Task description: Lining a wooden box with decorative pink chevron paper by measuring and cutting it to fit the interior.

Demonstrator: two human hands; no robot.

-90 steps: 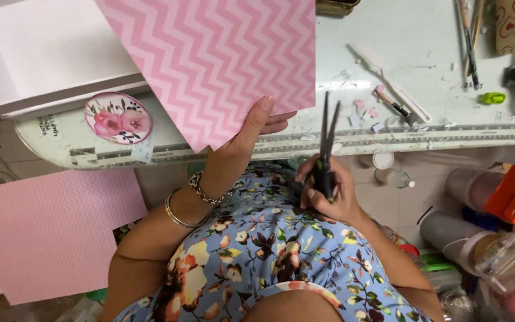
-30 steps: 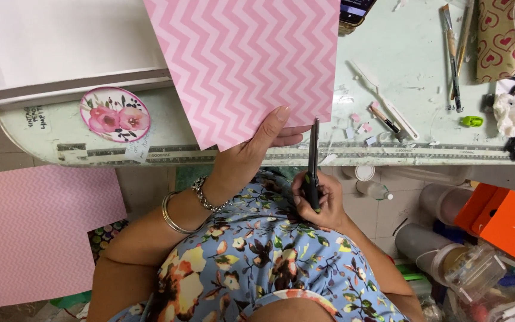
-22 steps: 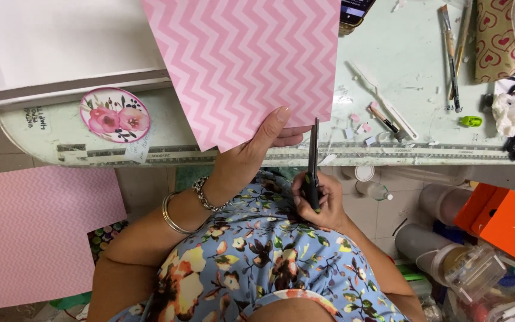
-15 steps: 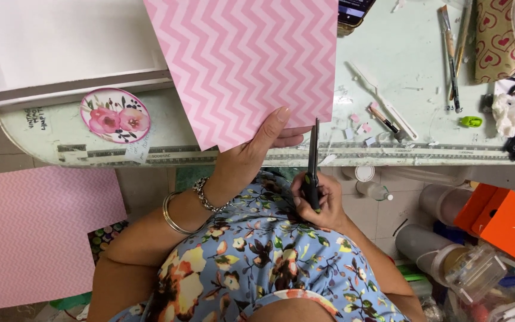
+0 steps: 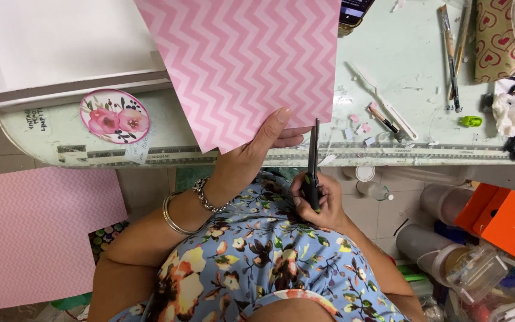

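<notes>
My left hand pinches the lower edge of a pink sheet of paper with a zigzag pattern, held above the pale green work table. My right hand grips the handles of dark scissors. The blades point up and are nearly closed, their tips at the sheet's lower right edge. Bangles and a chain bracelet sit on my left wrist.
A round flower sticker lies on the table's left end beside a white board. Brushes, a heart-patterned pouch and paper scraps lie at right. Another pink sheet lies on the floor; an orange box and jars sit lower right.
The scissors' blades have closed and moved up to the sheet's lower right edge. The sheet has shifted a little to the right in my left hand.
</notes>
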